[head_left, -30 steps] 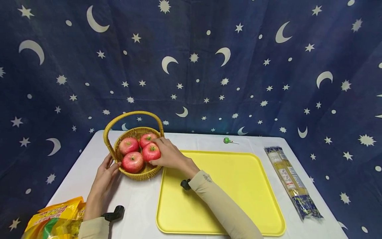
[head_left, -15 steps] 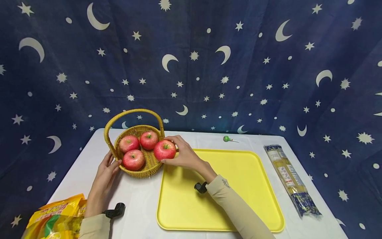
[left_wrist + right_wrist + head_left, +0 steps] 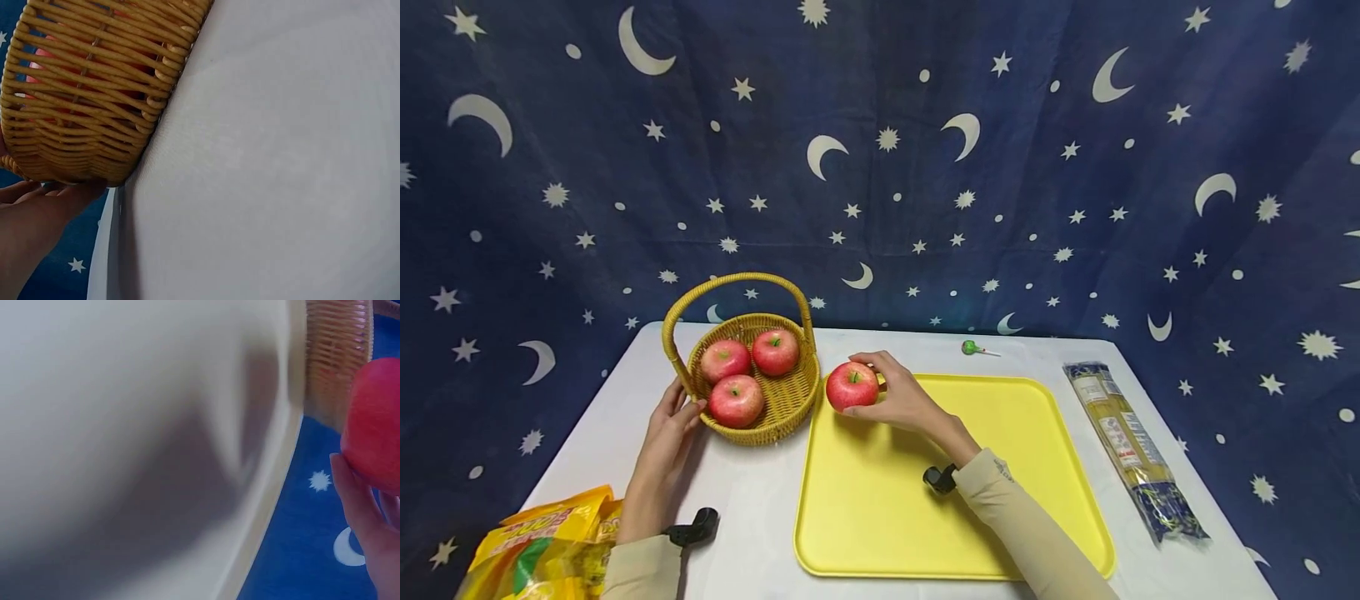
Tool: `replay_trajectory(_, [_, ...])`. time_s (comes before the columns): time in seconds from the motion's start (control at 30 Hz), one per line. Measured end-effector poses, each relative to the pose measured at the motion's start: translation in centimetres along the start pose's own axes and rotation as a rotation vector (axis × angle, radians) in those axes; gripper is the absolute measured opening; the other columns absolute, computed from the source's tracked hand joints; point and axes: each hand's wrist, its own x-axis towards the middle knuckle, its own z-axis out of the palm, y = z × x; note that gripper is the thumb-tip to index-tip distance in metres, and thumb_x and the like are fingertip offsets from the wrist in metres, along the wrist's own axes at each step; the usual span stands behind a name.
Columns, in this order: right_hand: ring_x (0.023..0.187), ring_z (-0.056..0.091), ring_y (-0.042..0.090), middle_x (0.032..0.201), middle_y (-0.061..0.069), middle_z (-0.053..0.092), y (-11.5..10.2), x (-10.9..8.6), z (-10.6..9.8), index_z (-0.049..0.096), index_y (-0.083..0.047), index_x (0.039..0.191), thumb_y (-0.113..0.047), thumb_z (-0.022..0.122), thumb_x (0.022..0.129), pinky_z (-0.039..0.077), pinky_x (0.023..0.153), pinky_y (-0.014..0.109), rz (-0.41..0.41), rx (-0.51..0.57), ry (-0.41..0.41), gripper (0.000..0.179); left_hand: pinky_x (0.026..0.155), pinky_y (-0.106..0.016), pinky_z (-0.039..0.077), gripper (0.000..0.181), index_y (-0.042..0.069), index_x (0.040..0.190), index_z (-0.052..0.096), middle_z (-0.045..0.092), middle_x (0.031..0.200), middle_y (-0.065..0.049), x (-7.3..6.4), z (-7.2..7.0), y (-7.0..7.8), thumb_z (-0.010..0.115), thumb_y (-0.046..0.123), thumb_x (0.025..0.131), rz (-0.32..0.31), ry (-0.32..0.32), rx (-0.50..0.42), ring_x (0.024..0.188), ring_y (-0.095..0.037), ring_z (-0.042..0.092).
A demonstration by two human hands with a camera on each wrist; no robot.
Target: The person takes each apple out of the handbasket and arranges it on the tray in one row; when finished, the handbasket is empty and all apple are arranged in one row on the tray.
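A red apple (image 3: 852, 387) is gripped between the thumb and fingers of my right hand (image 3: 907, 400), held over the left back part of the yellow tray (image 3: 940, 500). In the right wrist view the same apple (image 3: 378, 425) shows at the right edge, clear of the tray. To the left stands a round wicker basket (image 3: 790, 400) with a tall arched handle and three apples inside, one of them a front apple (image 3: 737, 402). My left hand (image 3: 664, 433) holds the basket's left side, its thumb at the rim; the other fingers are partly hidden behind the wickerwork (image 3: 81, 94).
Yellow snack bags (image 3: 542, 546) lie at the table's front left corner. A green lollipop (image 3: 973, 347) rests behind the tray. Along the right side lies a long clear packet (image 3: 1131, 450) with dark blue ends. A starry blue cloth (image 3: 880, 167) hangs behind the white table.
My right hand has lifted one apple out of the basket and carried it right, over the tray. Three apples stay in the basket. My left hand has kept its place.
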Motion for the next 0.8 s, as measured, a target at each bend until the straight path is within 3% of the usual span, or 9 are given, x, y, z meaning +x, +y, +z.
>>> replay_trajectory(0.43, [0.115, 0.057, 0.021, 0.130, 0.005, 0.058, 2.0, -0.1, 1.3, 0.054, -0.014, 0.138, -0.033, 0.090, 0.076, 0.056, 0.098, 0.036, 0.043, -0.067, -0.098, 0.074, 0.127, -0.036, 0.020, 0.073, 0.018, 0.167, 0.001, -0.005, 0.175, -0.001, 0.1, 0.4, -0.1, 0.041, 0.008, 0.107, 0.008, 0.033, -0.021, 0.159, -0.025, 0.011])
replay_trajectory(0.67, [0.115, 0.057, 0.020, 0.127, 0.005, 0.058, 1.9, 0.4, 2.0, 0.055, -0.014, 0.136, -0.031, 0.090, 0.076, 0.055, 0.100, 0.038, 0.032, -0.103, -0.123, 0.072, 0.127, -0.037, 0.021, 0.074, 0.018, 0.167, 0.001, -0.004, 0.175, 0.002, 0.0, 0.4, 0.1, 0.042, 0.008, 0.106, -0.019, 0.058, -0.021, 0.159, -0.023, 0.011])
replay_trajectory(0.8, [0.117, 0.056, 0.020, 0.130, 0.006, 0.057, 1.7, 0.5, 1.9, 0.053, -0.013, 0.138, -0.033, 0.089, 0.077, 0.055, 0.101, 0.037, 0.040, -0.105, -0.137, 0.073, 0.125, -0.032, 0.025, 0.074, 0.017, 0.167, 0.002, -0.003, 0.175, 0.000, 0.0, 0.6, 0.1, 0.042, 0.007, 0.106, -0.018, 0.071, -0.029, 0.159, -0.024, 0.014])
